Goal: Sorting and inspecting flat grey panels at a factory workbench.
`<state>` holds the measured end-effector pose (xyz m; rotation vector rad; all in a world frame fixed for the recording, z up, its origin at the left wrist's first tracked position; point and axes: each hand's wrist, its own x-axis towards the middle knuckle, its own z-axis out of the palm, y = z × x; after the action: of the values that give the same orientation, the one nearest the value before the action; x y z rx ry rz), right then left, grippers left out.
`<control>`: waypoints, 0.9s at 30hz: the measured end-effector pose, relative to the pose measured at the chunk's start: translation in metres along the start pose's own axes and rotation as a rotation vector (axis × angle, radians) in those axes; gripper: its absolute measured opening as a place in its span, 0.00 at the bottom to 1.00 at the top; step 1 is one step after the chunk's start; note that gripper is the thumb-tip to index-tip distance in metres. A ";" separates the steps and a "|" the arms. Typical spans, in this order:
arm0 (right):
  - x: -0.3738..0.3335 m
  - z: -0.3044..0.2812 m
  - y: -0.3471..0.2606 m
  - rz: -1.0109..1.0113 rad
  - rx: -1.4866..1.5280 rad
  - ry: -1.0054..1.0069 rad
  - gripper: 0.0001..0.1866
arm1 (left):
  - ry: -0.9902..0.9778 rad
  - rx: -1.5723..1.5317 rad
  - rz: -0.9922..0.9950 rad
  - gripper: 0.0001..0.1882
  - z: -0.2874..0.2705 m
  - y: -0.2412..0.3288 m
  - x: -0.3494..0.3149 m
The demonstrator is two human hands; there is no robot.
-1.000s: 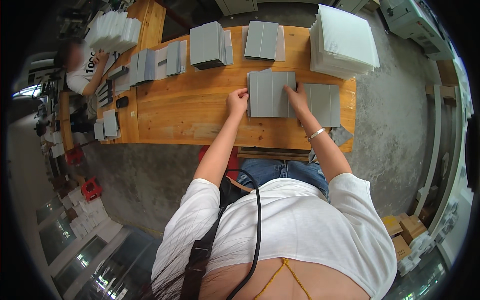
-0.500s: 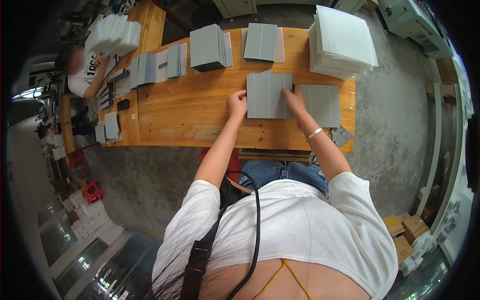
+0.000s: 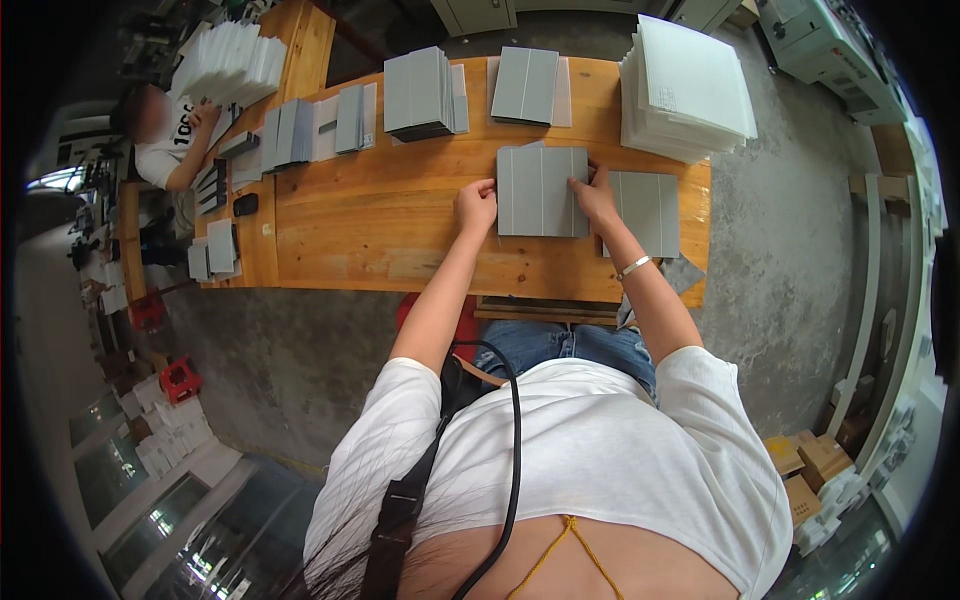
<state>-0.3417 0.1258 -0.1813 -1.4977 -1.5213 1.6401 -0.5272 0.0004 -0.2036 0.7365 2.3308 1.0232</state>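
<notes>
Between my hands is a grey square panel (image 3: pixel 543 192) with pale lines running down it, over the wooden table. My left hand (image 3: pixel 476 206) grips its left edge, fingers curled. My right hand (image 3: pixel 597 198) has its thumb on the panel's face near the right edge and its fingers behind. Partly under my right wrist lies a second grey panel (image 3: pixel 650 212). A small corner of something grey pokes out behind the held panel's top edge; what it belongs to is hidden.
Along the far side stand grey panel stacks (image 3: pixel 418 95), (image 3: pixel 524 85) and a tall pile of white sheets (image 3: pixel 690 90). A grey cloth (image 3: pixel 682 274) lies at the near right edge. Another person (image 3: pixel 165 140) sits at the far left beside white sheets. A red stool (image 3: pixel 181 380) stands on the floor.
My right hand has shifted slightly right along the panel's edge, and its thumb covers less of the face. The panel stays in nearly the same place between both hands.
</notes>
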 end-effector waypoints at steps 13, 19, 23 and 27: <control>-0.006 -0.001 -0.017 -0.048 -0.290 0.084 0.32 | -0.031 -0.009 -0.048 0.11 0.001 0.004 -0.001; 0.009 -0.002 -0.016 0.010 -0.424 0.054 0.33 | -0.052 -0.011 -0.070 0.11 0.002 0.006 0.000; 0.011 -0.002 -0.015 -0.003 -0.522 0.143 0.27 | -0.063 -0.021 -0.088 0.11 0.002 0.008 0.001; 0.005 -0.004 -0.031 -0.023 -0.637 0.033 0.27 | -0.050 -0.012 -0.085 0.11 0.000 0.004 0.002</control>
<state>-0.3500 0.1415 -0.1545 -1.7833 -2.1574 1.1528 -0.5275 0.0035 -0.2009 0.6449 2.2914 0.9695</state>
